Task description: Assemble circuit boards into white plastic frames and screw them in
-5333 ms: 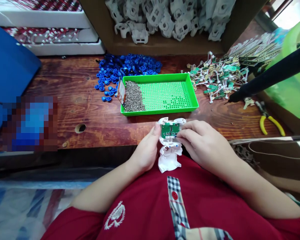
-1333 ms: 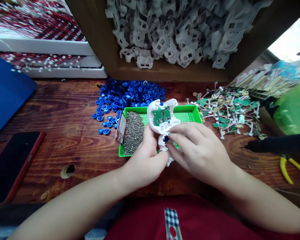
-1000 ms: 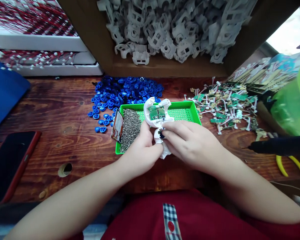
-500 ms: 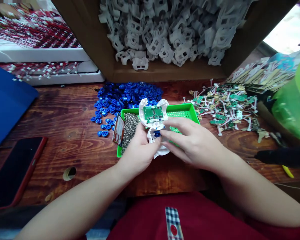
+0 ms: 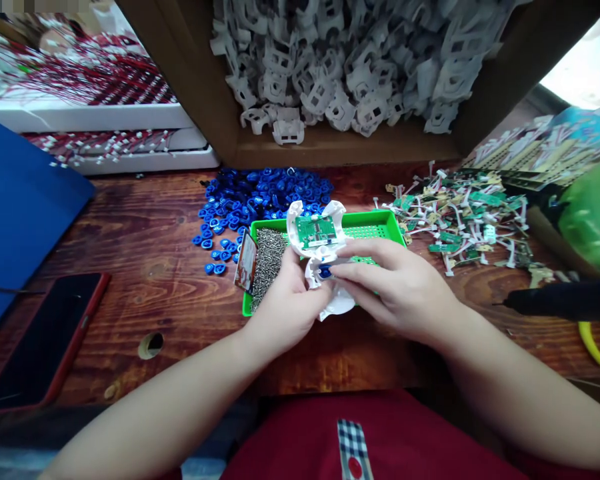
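Note:
My left hand (image 5: 293,297) is closed around a white plastic housing (image 5: 296,243), its thumb along the near side. In the upper part of the housing lies a green circuit board (image 5: 316,230). Below the board, a small blue plastic button (image 5: 325,271) sits in the white shell. My right hand (image 5: 397,283) has its fingertips closed at that button and the housing's right edge. Those fingers partly hide the button and the lower white part (image 5: 339,301). Both hands are over the green basket (image 5: 397,230).
Silver screws (image 5: 270,257) fill the basket's left part, beside a small card (image 5: 246,261). Blue buttons (image 5: 265,193) are heaped behind; wired boards (image 5: 460,220) lie right. A box of white housings (image 5: 330,87) stands at the back. A phone (image 5: 45,340) is left, a black screwdriver-like tool (image 5: 565,299) right.
The whole view has shifted slightly, so everything appears a little further right. Both hands keep nearly the same grip, with the right fingertips still at the blue button.

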Demonstrator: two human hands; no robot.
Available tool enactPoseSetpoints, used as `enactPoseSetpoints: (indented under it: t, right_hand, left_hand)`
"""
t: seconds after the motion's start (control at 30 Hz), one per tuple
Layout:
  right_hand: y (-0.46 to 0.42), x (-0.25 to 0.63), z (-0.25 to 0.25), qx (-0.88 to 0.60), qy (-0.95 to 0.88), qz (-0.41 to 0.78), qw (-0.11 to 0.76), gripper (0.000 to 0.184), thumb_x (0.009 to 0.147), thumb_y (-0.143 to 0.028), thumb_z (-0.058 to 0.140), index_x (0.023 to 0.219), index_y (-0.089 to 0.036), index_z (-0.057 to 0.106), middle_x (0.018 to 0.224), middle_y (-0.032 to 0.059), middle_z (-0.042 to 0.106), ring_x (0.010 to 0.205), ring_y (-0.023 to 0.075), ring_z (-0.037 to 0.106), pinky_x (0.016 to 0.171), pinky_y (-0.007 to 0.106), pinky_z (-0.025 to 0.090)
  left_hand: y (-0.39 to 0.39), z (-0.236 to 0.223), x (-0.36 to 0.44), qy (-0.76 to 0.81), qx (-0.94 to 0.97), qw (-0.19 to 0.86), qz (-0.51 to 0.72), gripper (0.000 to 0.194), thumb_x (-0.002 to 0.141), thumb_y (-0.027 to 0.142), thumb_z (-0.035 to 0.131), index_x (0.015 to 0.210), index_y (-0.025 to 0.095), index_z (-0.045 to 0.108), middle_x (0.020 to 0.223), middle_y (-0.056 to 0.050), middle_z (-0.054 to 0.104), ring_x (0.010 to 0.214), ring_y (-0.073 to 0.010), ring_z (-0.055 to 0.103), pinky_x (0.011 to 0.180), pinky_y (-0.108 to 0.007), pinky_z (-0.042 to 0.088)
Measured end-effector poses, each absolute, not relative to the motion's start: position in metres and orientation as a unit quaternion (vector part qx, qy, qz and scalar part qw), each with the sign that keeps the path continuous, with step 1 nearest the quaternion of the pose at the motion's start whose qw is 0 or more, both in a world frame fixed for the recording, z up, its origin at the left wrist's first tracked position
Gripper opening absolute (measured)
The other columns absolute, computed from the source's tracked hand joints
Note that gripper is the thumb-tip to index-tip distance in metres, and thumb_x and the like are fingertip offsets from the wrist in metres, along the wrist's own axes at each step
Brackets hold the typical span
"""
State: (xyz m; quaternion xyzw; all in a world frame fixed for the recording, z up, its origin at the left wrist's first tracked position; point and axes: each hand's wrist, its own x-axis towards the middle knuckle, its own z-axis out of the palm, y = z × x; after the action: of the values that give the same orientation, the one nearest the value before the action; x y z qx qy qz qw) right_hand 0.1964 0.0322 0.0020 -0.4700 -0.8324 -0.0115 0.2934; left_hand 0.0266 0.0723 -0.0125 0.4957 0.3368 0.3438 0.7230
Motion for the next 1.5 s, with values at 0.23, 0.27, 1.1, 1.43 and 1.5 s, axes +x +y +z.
enactPoseSetpoints:
  t: [0.23, 0.27, 1.1, 1.43, 1.5]
  right_hand:
    - [0.035, 0.188, 0.003, -0.500, -0.813, -0.018, 0.298, 0.013, 0.084, -0.023, 0.057, 0.088, -0.020, 0.069, 0.100, 0.0085, 0.061, 0.090, 0.0221, 0.059, 0.076, 0.037, 0.053]
    - [0.034, 0.187, 0.003, -0.492, -0.819, -0.038, 0.292, 0.013, 0.085, -0.022, 0.056, 0.088, -0.018, 0.069, 0.099, 0.0086, 0.062, 0.089, 0.0225, 0.059, 0.075, 0.037, 0.052]
    - [0.031, 0.229, 0.020, -0.710, -0.615, -0.048, 0.339, 0.015, 0.084, -0.026, 0.054, 0.096, -0.020, 0.060, 0.094, 0.0042, 0.062, 0.081, 0.0155, 0.059, 0.069, 0.028, 0.047]
    - [0.058, 0.274, 0.000, -0.795, -0.605, 0.040, -0.003, 0.030, 0.083, -0.025, 0.045, 0.108, -0.021, 0.060, 0.093, 0.0095, 0.066, 0.079, 0.0231, 0.062, 0.063, 0.032, 0.044]
    - [0.063, 0.272, -0.005, -0.782, -0.622, 0.043, 0.002, 0.033, 0.081, -0.023, 0.046, 0.112, -0.021, 0.059, 0.101, 0.0109, 0.063, 0.088, 0.0236, 0.061, 0.070, 0.032, 0.046]
  left_hand:
    - [0.067, -0.006, 0.029, 0.339, 0.481, 0.742, 0.320, 0.059, 0.077, 0.010, 0.064, 0.125, 0.028, 0.035, 0.117, 0.002, 0.057, 0.106, -0.0135, 0.055, 0.087, -0.023, 0.045]
    - [0.066, -0.005, 0.029, 0.336, 0.480, 0.744, 0.321, 0.058, 0.077, 0.009, 0.063, 0.125, 0.027, 0.036, 0.117, 0.002, 0.057, 0.106, -0.0133, 0.055, 0.087, -0.023, 0.045]
    - [0.074, -0.010, 0.028, 0.328, 0.414, 0.793, 0.304, 0.046, 0.077, 0.015, 0.066, 0.119, 0.018, 0.047, 0.126, -0.008, 0.058, 0.118, -0.0233, 0.052, 0.100, -0.036, 0.040]
    - [0.087, 0.007, 0.031, 0.370, 0.367, 0.832, 0.191, 0.026, 0.079, 0.017, 0.063, 0.105, 0.012, 0.065, 0.103, -0.010, 0.071, 0.091, -0.0185, 0.066, 0.081, -0.029, 0.048]
    - [0.084, 0.009, 0.030, 0.377, 0.364, 0.829, 0.196, 0.026, 0.079, 0.016, 0.063, 0.104, 0.013, 0.067, 0.107, -0.009, 0.070, 0.093, -0.0181, 0.065, 0.080, -0.027, 0.049]
